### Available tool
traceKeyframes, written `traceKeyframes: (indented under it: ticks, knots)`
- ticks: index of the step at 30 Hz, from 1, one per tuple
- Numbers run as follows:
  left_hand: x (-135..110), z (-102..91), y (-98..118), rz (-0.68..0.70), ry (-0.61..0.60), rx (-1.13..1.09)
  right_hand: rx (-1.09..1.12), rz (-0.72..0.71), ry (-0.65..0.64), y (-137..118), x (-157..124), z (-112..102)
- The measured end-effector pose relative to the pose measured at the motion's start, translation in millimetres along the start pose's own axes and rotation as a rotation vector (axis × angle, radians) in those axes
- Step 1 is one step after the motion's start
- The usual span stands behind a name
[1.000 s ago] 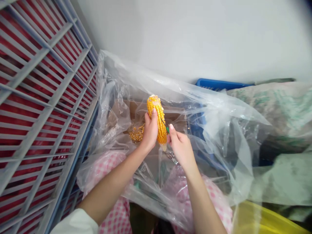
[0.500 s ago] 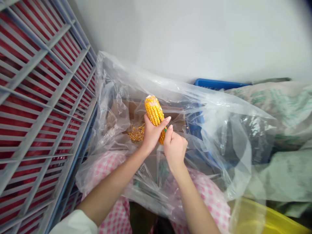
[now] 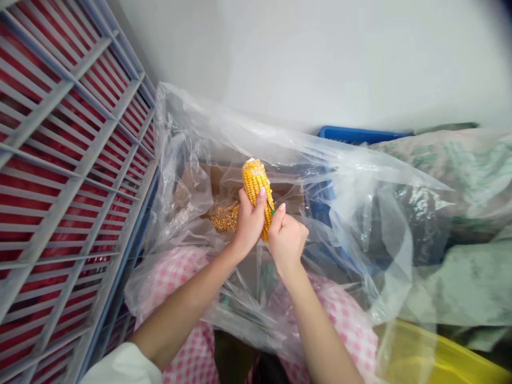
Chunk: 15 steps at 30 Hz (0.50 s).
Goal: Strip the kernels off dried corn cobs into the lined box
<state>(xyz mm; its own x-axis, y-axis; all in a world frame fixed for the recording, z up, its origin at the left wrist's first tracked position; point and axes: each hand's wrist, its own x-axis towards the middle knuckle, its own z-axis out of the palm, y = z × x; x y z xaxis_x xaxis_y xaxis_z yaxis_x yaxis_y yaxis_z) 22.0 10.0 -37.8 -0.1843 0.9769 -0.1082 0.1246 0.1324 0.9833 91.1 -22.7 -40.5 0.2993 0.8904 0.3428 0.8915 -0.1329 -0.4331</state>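
My left hand (image 3: 249, 221) is wrapped round a yellow corn cob (image 3: 256, 181) and holds it upright over a cardboard box (image 3: 218, 178) lined with clear plastic (image 3: 352, 213). My right hand (image 3: 286, 239) is closed in a fist against the cob's lower right side; a small green-handled tool (image 3: 273, 212) peeks out between its fingers and the cob. A heap of loose kernels (image 3: 224, 218) lies in the box just left of my left hand.
A grey and red slatted crate stack (image 3: 64, 176) stands at the left. A blue crate (image 3: 352, 136) and woven sacks (image 3: 452, 160) sit at the right, with a yellow bin (image 3: 436, 357) at the lower right. A white wall is behind. My lap wears pink checked cloth (image 3: 188, 357).
My right hand has moved up and closed tight against the cob's lower side. My left hand has shifted its grip, turning the cob slightly.
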Motion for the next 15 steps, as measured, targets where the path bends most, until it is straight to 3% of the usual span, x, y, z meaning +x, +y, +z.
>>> traceKeyframes:
  ticks: [6, 15]
  knots:
    - [1.0, -0.7, -2.5, -0.023, 0.012, -0.042, 0.053, -0.089, 0.052, 2.2, 3.6, 2.9]
    - [9.0, -0.5, -11.9, -0.014, 0.041, -0.268, 0.291, -0.189, -0.037, 4.8, 11.1, 2.2]
